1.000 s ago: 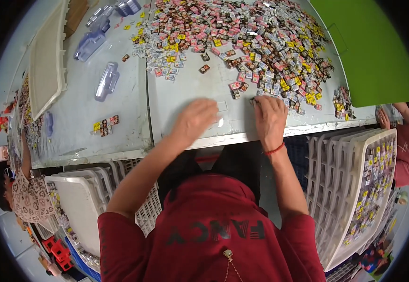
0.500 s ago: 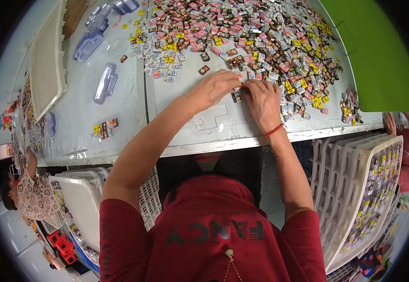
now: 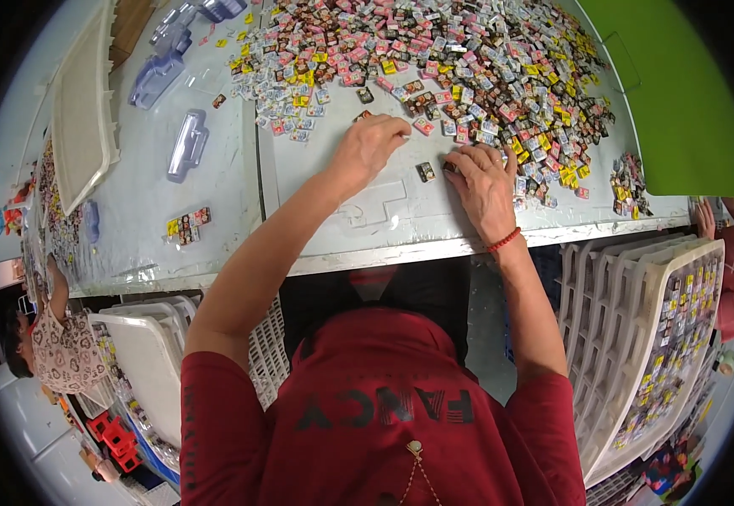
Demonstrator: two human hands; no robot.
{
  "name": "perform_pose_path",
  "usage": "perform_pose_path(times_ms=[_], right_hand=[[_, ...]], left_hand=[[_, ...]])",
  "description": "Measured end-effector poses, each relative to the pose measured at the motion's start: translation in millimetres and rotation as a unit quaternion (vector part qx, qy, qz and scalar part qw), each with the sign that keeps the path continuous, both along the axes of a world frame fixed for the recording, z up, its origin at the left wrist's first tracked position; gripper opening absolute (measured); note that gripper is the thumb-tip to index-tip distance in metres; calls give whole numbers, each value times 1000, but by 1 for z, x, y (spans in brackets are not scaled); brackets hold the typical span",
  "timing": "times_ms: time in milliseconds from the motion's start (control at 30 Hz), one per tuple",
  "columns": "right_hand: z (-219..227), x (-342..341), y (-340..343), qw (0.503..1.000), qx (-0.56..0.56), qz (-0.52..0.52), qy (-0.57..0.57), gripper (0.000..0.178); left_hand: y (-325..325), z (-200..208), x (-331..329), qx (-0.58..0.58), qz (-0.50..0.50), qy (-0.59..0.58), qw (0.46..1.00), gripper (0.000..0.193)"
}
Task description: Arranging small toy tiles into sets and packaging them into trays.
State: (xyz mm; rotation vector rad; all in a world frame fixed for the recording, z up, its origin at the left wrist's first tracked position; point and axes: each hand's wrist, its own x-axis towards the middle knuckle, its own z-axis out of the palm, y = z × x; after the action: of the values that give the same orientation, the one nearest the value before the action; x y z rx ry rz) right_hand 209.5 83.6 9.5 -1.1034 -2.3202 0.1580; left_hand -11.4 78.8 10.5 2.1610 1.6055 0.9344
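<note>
A dark block [image 3: 451,167] is pinched by the right hand [image 3: 485,181] above the table [image 3: 299,181], near the pile [image 3: 485,76]; the left hand's [image 3: 368,148] fingers are bent, but whether anything is gripped cannot be told

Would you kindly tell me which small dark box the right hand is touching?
The held box, at the fingertips of the right hand; the loose box just to its left lies apart on the table, untouched.

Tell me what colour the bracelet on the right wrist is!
The bracelet is red, seen best in the head view.
</note>
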Motion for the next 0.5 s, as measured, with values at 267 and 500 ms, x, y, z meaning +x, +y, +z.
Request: perform_pose_path(times_ms=[267, 500], right_hand=[[6, -1, -8, 999, -32, -9, -14, 22], [5, 2, -8, 999, -44, -2, 2, 21]], left_hand=[[19, 11, 6, -105, 70, -8, 992, 18], [26, 3, 25, -34, 62, 22, 997, 18]])
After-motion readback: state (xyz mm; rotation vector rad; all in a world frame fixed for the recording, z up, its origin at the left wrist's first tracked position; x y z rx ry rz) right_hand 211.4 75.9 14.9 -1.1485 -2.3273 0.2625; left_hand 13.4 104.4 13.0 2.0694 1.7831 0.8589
